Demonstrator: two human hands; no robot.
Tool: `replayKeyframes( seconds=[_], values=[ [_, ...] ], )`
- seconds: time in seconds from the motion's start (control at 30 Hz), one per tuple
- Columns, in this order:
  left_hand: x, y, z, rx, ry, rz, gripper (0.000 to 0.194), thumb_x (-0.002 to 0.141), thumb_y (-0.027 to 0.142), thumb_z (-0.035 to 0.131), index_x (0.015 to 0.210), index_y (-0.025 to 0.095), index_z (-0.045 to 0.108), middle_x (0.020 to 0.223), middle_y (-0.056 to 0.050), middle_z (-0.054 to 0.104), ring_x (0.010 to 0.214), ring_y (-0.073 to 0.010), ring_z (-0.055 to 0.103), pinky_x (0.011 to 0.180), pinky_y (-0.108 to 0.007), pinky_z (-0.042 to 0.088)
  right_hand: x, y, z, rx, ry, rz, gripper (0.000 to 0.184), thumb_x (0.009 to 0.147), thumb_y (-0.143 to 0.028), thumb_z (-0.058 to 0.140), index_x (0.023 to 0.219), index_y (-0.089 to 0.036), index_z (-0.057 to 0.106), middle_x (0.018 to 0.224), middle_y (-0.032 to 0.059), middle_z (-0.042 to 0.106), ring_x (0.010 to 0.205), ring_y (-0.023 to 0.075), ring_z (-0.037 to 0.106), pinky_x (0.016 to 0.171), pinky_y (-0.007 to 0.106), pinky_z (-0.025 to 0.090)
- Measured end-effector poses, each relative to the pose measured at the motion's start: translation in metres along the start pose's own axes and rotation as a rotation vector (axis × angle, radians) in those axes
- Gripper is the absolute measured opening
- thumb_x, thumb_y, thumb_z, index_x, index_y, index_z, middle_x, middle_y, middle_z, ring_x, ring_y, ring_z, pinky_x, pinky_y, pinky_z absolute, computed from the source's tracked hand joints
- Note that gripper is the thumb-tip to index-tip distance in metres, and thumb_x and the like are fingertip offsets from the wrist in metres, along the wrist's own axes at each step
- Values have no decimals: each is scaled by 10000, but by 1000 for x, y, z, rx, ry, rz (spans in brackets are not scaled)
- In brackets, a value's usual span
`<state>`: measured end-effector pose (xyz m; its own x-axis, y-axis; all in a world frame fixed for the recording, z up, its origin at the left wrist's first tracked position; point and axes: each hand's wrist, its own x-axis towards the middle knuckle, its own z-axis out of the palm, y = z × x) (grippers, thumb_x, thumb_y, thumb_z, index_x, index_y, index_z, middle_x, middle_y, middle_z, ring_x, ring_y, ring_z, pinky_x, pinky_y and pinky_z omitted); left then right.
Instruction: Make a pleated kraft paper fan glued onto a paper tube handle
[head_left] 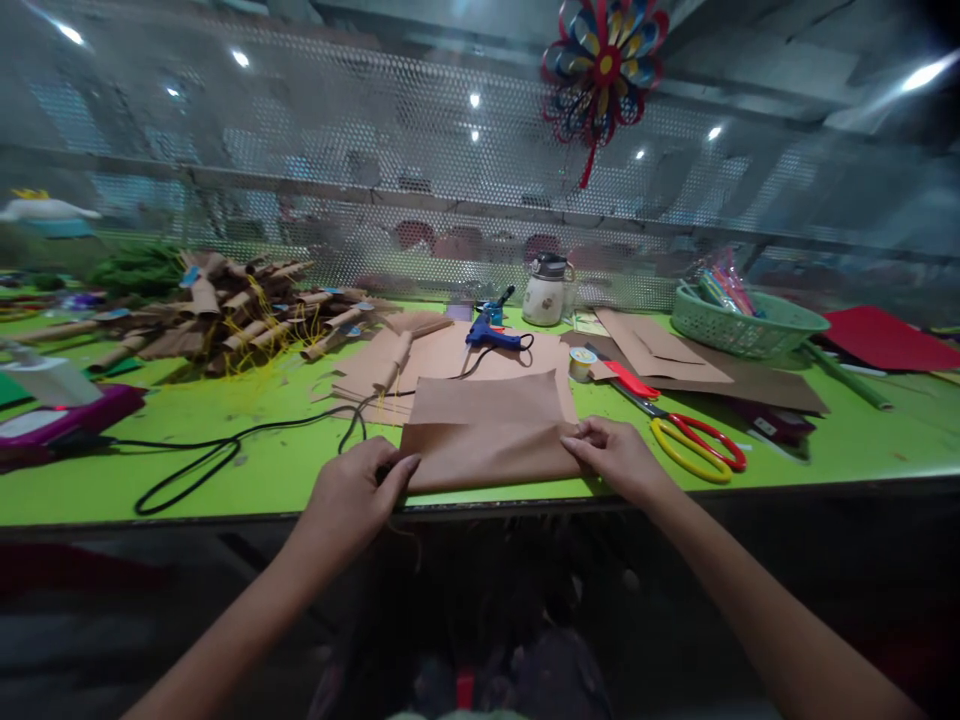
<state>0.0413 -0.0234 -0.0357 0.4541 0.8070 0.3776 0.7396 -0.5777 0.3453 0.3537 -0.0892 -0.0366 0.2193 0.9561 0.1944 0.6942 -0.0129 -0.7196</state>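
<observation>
A sheet of brown kraft paper lies at the front edge of the green table, its near part folded over toward the far side. My left hand pinches the folded paper's left end between thumb and fingers. At the right end, my right hand grips the same paper, thumb on top. Just beyond the paper, a blue glue gun rests on more brown sheets. Scissors with red and yellow handles lie to the right of my right hand.
Rolled brown paper pieces with yellow string are heaped at the left. A black cable loops from a purple power strip. Behind stand a lidded jar and a green basket. Red paper lies far right.
</observation>
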Motion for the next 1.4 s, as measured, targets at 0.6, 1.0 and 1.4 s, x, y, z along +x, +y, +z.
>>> replayKeyframes(
  seconds=[0.6,1.0,1.4],
  values=[
    [-2,-8,16,190,68,34,263,869,381,442,677,205,482,756,-47,497,776,-218,472,694,-340,379,-6,5,16,-380,126,-123,313,867,-315,464,1118,-171,583,664,46,651,531,183,569,558,274,411],
    [-2,-7,16,129,99,28,298,860,448,401,694,219,496,759,-64,515,789,-249,489,721,-387,389,-9,5,18,-437,133,-126,311,853,-242,452,1133,-168,564,681,42,650,520,162,544,549,262,395],
    [0,-6,16,148,96,0,307,828,487,386,644,246,436,706,-56,498,720,-263,484,688,-401,381,-8,7,20,-440,173,-127,326,843,-248,469,1150,-163,540,608,14,608,495,157,533,533,253,390]
  ],
)
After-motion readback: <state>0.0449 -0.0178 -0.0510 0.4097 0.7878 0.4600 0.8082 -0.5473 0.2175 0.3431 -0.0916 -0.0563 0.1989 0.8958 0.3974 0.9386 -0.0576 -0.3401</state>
